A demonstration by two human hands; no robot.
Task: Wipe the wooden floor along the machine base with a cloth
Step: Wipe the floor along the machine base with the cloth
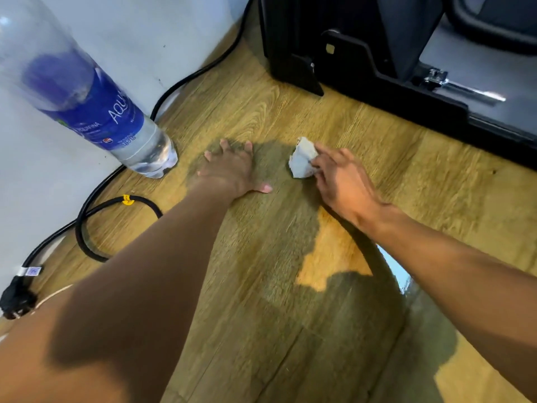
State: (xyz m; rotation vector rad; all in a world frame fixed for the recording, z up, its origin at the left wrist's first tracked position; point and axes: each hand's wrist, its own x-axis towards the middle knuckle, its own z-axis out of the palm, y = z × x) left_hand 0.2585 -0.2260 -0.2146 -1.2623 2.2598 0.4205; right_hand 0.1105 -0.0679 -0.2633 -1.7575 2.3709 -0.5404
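A small crumpled white cloth is pressed on the wooden floor, held in the fingers of my right hand. It lies a short way in front of the black machine base, which runs along the upper right. My left hand rests flat on the floor to the left of the cloth, fingers spread, holding nothing. Shadows of my arms fall across the boards around both hands.
A large clear water bottle with a blue label stands at the left by the white wall. A black cable loops along the wall to a plug at the lower left. A metal rod sticks out on the machine.
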